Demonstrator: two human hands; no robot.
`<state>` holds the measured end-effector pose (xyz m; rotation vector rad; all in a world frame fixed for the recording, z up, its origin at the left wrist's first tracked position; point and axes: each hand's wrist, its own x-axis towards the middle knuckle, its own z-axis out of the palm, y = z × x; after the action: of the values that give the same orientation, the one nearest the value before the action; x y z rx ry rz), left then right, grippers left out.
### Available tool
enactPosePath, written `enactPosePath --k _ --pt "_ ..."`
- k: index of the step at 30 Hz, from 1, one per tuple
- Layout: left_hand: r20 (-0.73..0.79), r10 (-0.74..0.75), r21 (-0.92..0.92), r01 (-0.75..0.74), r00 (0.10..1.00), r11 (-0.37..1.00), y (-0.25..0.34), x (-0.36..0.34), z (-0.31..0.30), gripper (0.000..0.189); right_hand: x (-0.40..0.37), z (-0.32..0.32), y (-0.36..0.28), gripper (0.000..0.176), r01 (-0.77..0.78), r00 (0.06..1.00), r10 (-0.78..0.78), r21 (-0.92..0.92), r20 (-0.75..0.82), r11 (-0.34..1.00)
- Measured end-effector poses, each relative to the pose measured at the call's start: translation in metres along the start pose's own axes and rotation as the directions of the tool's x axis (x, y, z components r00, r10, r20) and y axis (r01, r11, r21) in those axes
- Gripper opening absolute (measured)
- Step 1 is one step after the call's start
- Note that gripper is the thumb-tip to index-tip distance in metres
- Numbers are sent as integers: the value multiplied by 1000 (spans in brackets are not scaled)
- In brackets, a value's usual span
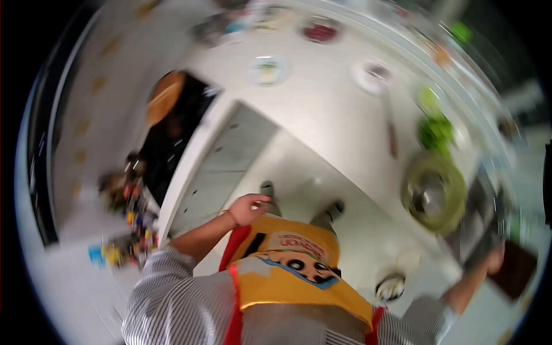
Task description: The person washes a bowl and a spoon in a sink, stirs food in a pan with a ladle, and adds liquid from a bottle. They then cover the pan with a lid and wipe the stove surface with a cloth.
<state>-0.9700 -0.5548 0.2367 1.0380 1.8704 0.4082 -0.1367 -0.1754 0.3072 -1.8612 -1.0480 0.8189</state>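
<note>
My left hand (250, 208) hangs in front of the yellow apron (310, 282), over the floor. Its fingers are curled in and nothing shows between them. Far to the right, my right hand (494, 259) reaches over the counter by the sink. It is smeared by motion, right at the edge of a dark brown rectangular board (516, 269), and I cannot tell whether it grips the board. Close by stands a greenish round basin (409, 214) with a metallic-looking inside.
On the pale L-shaped counter (322, 103) are a small plate (268, 71) of pale green food, a bowl of dark red food (319, 30), a white plate (367, 81), a long-handled utensil (392, 135) and leafy greens (436, 132). A black cooktop (167, 138) carries a wooden lid (165, 99). A round container (391, 286) stands low.
</note>
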Motion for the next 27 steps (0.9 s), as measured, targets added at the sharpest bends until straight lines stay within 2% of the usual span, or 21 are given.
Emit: enactPosePath --k 1,2,3,5,6,7,8,9,10,12,14,16,17,18,20,21,22,23,25,26,27 --pt "-37 -19 -56 17 999 998 -8 -7 -7 35 30 24 35 47 48 962 -44 8 -269 999" --pt "-102 -33 -78 25 994 997 -14 -13 -12 35 -9 69 -22 53 -54 972 102 224 -210 973" --pt "-140 -34 -97 20 990 995 -21 -18 -15 35 -25 105 -20 56 -83 993 115 591 -16 803" --pt "-190 -73 -221 30 979 975 -31 -32 -23 35 -133 205 -50 52 -142 989 101 547 105 825" --pt "-189 -77 -305 16 979 952 -40 -33 -30 34 -188 260 -55 42 -290 935 106 556 340 779" --pt "-216 -87 -324 13 972 946 -55 -36 -31 34 -210 307 -20 41 -495 792 119 516 598 699" --pt "-218 -51 -317 -22 975 948 -74 -41 -31 35 -230 363 30 45 -583 556 -73 451 828 676" --pt "-219 -13 -313 -57 976 948 -91 -46 -37 35 -340 433 -65 47 -721 460 18 362 888 591" --pt "-203 -1 -267 -54 979 962 -112 -55 -47 35 -361 491 -25 49 -750 426 79 303 901 587" --pt "-234 -60 -337 -23 970 941 -163 -79 -67 35 -466 601 -62 44 -652 426 62 259 902 713" --pt "-231 -159 -472 32 960 881 -227 -107 -85 35 -536 700 -50 40 -332 420 -88 244 903 911" --pt "-276 -262 -561 66 925 825 -289 -143 -99 37 -622 786 -99 38 -108 236 -154 184 959 977" --pt "-311 -325 -515 129 893 847 -316 -163 -105 37 -650 839 -99 29 279 83 -387 352 918 894" --pt "-347 -383 -469 194 856 861 -339 -183 -109 38 -689 885 -100 32 307 95 -401 356 911 883" --pt "-344 -528 -522 309 776 795 -381 -225 -110 38 -750 958 -116 42 520 -39 -486 433 873 736" --pt "-339 -571 -542 341 747 768 -392 -244 -112 38 -771 1000 -108 42 543 -86 -565 514 821 664" --pt "-331 -615 -559 376 716 739 -402 -265 -111 37 -794 1031 -115 43 444 -125 -653 631 747 636" --pt "-309 -658 -577 415 686 703 -420 -284 -97 36 -804 1057 -123 43 578 -232 -772 722 592 380" --pt "-242 -754 -568 541 611 620 -425 -317 -89 40 -828 1073 -145 41 783 -221 -700 552 679 288" --pt "-188 -804 -502 649 564 572 -444 -331 -69 40 -840 1077 -151 41 778 -230 -703 561 673 282" --pt "-223 -782 -480 632 583 608 -462 -348 -42 41 -853 1078 -155 39 869 -82 -718 403 691 288"
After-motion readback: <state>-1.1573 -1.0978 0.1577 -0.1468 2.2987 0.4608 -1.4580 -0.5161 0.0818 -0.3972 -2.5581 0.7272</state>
